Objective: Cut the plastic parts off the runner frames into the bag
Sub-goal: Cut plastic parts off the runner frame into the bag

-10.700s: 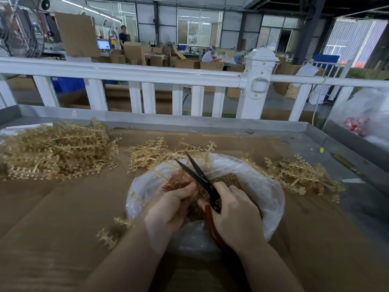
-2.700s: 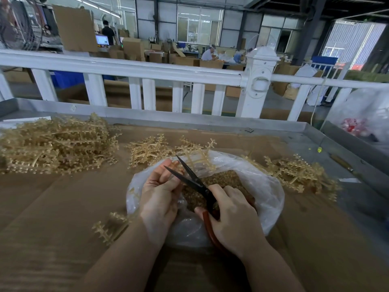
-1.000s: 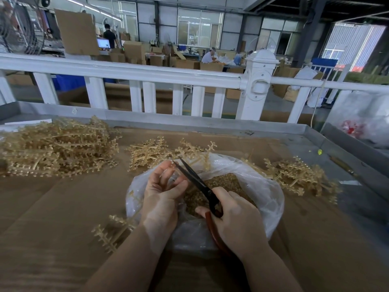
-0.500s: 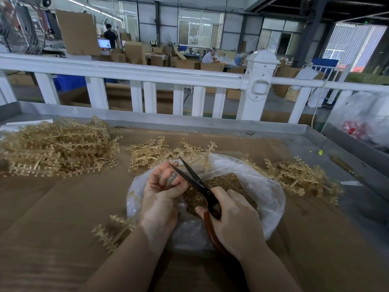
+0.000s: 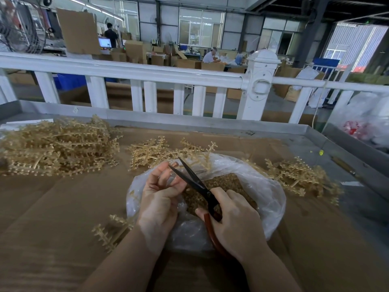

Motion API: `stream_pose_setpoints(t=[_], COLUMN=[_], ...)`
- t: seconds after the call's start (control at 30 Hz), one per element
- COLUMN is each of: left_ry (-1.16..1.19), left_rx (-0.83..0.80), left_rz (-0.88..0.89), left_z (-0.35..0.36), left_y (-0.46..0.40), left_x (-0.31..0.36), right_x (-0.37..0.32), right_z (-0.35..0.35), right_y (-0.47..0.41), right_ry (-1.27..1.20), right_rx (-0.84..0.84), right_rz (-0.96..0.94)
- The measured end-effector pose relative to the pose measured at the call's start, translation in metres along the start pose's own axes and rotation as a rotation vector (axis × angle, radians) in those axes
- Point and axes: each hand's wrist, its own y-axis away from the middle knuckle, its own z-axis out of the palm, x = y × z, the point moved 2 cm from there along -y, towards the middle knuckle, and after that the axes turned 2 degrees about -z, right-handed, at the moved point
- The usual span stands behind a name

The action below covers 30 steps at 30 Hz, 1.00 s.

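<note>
Gripping the red-handled scissors, the right hand keeps its fingers curled round the handles, blades parted over the clear bag so that cut pieces should drop straight in. The left hand pinches a small runner frame up to the blades; that frame is mostly hidden behind fingers and blurred. The bag sits mid-tabletop, near the front edge, already holding a heap of plastic parts. Uncut frames pile toward the left edge, more lie behind the bag, and another heap lies toward the right edge.
</note>
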Motion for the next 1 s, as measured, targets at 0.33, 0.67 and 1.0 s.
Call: stream_pose_setpoints(t=[0.33,0.67,1.0], left_ry=[-0.006,-0.092,-0.114], left_rx=[-0.01,-0.041,-0.042], left_rz=[-0.044,-0.052,-0.025], left_z=[-0.0001,0.0024,0.0031], left_y=[-0.002,0.0006,0.0022], left_x=[0.0024,0.0018,0.0024], right_x=[-0.0016,-0.0033,-0.0019], right_z=[-0.0018,-0.0014,-0.0022], right_y=[-0.0008,-0.0011,-0.001], right_ry=[-0.029,-0.029,-0.047], right_rx=[-0.044,-0.052,-0.058], right_rz=[-0.026,-0.018,-0.026])
